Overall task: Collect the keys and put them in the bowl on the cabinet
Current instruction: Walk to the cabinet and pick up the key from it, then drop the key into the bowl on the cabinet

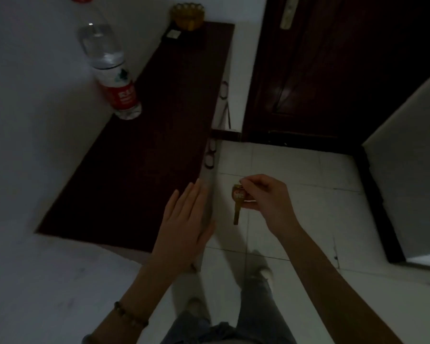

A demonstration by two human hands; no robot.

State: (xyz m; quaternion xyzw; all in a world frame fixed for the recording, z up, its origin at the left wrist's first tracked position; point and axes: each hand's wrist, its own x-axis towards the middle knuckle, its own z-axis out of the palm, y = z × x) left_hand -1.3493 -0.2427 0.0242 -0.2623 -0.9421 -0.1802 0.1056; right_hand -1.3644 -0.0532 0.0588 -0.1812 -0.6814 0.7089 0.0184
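the right hand [263, 199] pinches the keys [237, 199], blade hanging down, off the cabinet's [134, 157] front edge. the bowl [188, 18] sits at the far end. the left hand [184, 227] is flat, open, empty.

key [236, 209]: brass metal | cabinet [139, 155]: dark matt wood (dim) | bottle [109, 63]: clear plastic

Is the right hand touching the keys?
Touching. The head view shows the right hand pinching the top of the keys, which hang down over the floor, beside the cabinet.
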